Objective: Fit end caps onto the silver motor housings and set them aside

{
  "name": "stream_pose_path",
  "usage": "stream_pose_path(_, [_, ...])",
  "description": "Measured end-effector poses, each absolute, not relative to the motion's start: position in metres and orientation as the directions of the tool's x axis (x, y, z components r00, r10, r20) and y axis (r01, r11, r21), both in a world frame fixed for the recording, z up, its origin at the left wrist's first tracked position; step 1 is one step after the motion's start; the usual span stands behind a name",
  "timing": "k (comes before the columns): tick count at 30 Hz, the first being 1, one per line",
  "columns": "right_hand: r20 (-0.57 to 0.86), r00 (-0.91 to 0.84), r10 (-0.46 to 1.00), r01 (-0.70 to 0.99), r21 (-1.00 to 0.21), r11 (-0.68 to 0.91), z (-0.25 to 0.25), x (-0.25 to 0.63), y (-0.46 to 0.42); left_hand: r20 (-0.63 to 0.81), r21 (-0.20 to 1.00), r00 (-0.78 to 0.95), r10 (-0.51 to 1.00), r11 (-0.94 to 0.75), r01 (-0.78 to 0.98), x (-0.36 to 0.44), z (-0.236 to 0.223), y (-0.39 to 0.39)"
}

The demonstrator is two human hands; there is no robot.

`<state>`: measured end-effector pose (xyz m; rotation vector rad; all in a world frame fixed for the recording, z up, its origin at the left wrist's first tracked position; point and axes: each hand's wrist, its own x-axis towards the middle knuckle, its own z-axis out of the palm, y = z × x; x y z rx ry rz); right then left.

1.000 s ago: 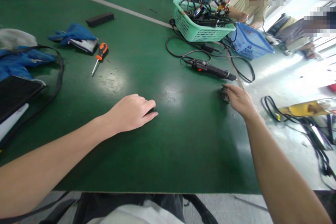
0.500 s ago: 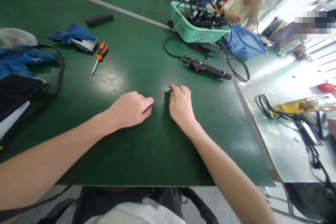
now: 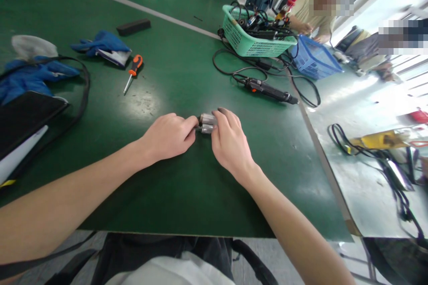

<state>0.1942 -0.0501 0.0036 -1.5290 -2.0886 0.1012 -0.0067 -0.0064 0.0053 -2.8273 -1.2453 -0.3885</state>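
Silvery metal cylinders [image 3: 207, 123], two side by side, sit at the centre of the clock, between the person's hands just above the green tabletop [image 3: 200, 187]; whether they touch it is hard to make out. The right hand [image 3: 232, 142], at 4 o'clock from them, has its thumb and fingers clamped on their right end, hiding it. The left hand [image 3: 170, 136], just beyond 8 o'clock, brings thumb and forefinger up to the small dark end; whether they pinch it cannot be told, and its other fingers are curled out of sight. Around that centre, an orange-and-black screwdriver [image 3: 133, 73] lies at 10 o'clock, with a blue glove [image 3: 109, 46] farther out behind it. A black power screwdriver [image 3: 272, 91] lies at 2 o'clock, its cord partly lost in a tangle by the green basket [image 3: 259, 46], whose jumbled contents are hard to separate. At 9 o'clock, a black tablet-like slab [image 3: 28, 120] is cut off by the left edge. At 3 o'clock, a yellow object [image 3: 381, 139] is too smeared to identify.
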Motion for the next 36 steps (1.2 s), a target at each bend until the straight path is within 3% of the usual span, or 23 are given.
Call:
stream_pose_path(4, [0.370, -0.290, 0.883, 0.876, -0.268, 0.400, -0.003, 0.208, -0.060, 0.199, 0.120, 0.656, 0.728, -0.683, 0.721, -0.007, 0.005, -0.006])
stream_pose_path(14, [0.343, -0.362, 0.867, 0.868, -0.215, 0.448, 0.007, 0.214, -0.065, 0.140, 0.091, 0.661, 0.737, -0.674, 0.733, -0.005, 0.004, -0.002])
stream_pose_path(23, [0.214, -0.404, 0.889, 0.772, -0.442, 0.457, 0.010, 0.221, -0.082, 0.156, 0.118, 0.655, 0.739, -0.672, 0.731, -0.004, 0.002, -0.003])
stream_pose_path(30, [0.215, -0.393, 0.894, 0.773, -0.449, 0.448, 0.005, 0.219, -0.080, 0.212, 0.135, 0.692, 0.690, -0.722, 0.678, -0.006, 0.005, -0.003])
stream_pose_path(36, [0.232, -0.401, 0.886, 0.753, -0.468, 0.463, 0.002, 0.220, -0.079, 0.156, 0.196, 0.795, 0.587, -0.807, 0.557, -0.006, 0.007, -0.005])
